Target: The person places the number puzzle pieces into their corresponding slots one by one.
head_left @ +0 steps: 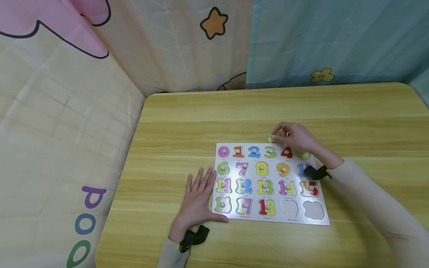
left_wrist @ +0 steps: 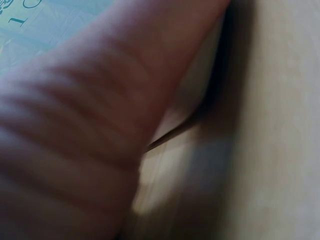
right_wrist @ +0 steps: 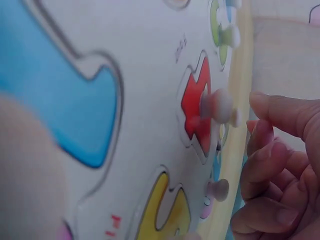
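A pale wooden number puzzle board (head_left: 291, 219) lies on the table, with knobbed number pieces in most of its recesses. My right hand (head_left: 296, 136) reaches over the top edge, thumb and forefinger at a green-and-yellow number piece (head_left: 269, 137) that lies beyond the board. Fingers partly hide that piece, so its number is unclear. In the right wrist view the right hand (right_wrist: 280, 165) has bent fingers, with thumb and forefinger tips a little apart; whether they pinch the knob is unclear. My left hand (head_left: 197, 201) lies flat with spread fingers at the board's left edge, thumb over its lower corner.
Two recesses at the bottom right, the nineteen recess (head_left: 289, 209) and the last recess (head_left: 313, 210), hold no pieces. A red 4 piece (right_wrist: 192, 102) sits near the right hand. Around the wooden table (head_left: 167, 149) hang printed curtains (head_left: 318, 41).
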The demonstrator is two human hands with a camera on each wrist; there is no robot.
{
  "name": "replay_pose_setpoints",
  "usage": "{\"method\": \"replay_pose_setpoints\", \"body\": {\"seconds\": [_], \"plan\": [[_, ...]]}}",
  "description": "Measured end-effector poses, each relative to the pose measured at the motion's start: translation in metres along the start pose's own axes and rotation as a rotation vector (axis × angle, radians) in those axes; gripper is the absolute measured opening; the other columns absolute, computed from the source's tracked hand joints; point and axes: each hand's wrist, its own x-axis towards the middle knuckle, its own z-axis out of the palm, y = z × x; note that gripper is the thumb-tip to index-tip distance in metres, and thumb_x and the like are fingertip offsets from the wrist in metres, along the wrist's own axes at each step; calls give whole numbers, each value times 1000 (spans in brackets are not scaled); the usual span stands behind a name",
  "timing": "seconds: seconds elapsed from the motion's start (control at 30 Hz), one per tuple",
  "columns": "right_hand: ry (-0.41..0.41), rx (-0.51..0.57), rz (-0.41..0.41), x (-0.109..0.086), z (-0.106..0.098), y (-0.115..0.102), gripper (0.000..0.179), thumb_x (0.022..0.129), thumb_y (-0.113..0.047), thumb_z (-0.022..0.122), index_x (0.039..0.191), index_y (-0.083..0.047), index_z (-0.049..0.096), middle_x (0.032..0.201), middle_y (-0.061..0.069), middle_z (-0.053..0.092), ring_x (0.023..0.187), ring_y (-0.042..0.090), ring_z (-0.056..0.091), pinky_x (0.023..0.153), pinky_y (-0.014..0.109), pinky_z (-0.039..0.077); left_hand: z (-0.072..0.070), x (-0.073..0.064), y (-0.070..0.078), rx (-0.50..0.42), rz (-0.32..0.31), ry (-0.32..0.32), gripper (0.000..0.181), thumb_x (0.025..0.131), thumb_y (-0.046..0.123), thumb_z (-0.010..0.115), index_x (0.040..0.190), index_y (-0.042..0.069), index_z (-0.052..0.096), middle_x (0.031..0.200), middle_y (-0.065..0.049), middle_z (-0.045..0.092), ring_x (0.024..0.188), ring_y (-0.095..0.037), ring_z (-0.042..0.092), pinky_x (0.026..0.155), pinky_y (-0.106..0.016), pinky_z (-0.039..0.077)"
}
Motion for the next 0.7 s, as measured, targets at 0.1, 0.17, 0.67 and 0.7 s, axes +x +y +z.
{"method": "replay_pose_setpoints", "body": {"seconds": [0.1,0.17,0.67,0.7], "plan": [[-20,13,32,4,-2,3,25,90,-25,68,102,-4,63,75,6,53,55,20,49,48,29,40,1,0,0,2,3,2,139,51,85,64,153,10,7,159,-5,2,143,-30,-8,110,-52,-9],[-33,7,45,5,-2,4,26,90,-26,67,103,-4,63,75,6,54,54,20,50,48,29,40,1,0,0,3,5,3,138,52,85,64,153,10,7,159,-5,2,143,-30,-8,110,-52,-9],[-40,-123,50,10,3,3,21,92,-24,65,100,-5,61,72,5,52,54,19,48,49,32,38,0,1,0,-5,-7,-10,139,52,85,64,153,10,6,159,-5,1,143,-30,-9,110,-51,-11],[-34,-130,46,10,4,3,21,92,-24,64,100,-5,60,72,5,52,54,19,48,49,32,38,0,1,0,-4,-6,-11,138,52,85,64,153,10,6,159,-5,1,143,-30,-9,110,-51,-11]]}}
